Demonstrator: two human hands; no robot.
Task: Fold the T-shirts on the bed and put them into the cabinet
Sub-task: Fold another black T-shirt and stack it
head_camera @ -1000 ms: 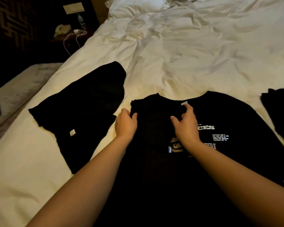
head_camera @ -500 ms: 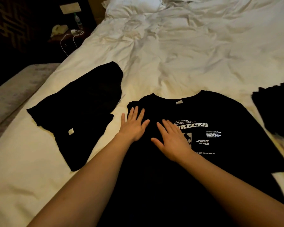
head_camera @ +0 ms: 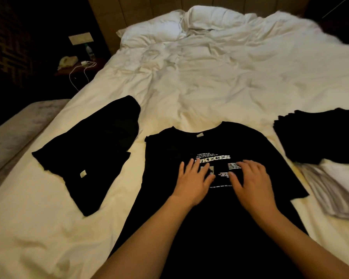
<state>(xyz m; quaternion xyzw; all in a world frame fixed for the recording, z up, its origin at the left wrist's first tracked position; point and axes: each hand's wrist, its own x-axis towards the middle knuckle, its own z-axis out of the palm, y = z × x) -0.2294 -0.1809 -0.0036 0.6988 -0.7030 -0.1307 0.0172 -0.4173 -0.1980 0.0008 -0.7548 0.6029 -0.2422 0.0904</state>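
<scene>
While both palms lie flat on it, the black cotton T-shirt with white printed lettering (head_camera: 189, 141) is spread front-up on the near part of the white rumpled bed sheet (head_camera: 220, 81), collar toward the pillows. Left hand (head_camera: 193, 179): fingers straight and slightly fanned, pressing on the chest print, holding nothing. Right hand (head_camera: 250, 181): fingers extended and close together, pressing just beside the left, over the small lines of print; nothing gripped. Second black T-shirt, crumpled with a small pale tag (head_camera: 93, 146), lies to the left, apart from the first. Dark folded garments (head_camera: 318, 135) sit at the right edge, above a pale striped cloth (head_camera: 334, 190). White pillow (head_camera: 155, 31) at the head; dim bedside table with a white cable (head_camera: 77, 75) far left.
</scene>
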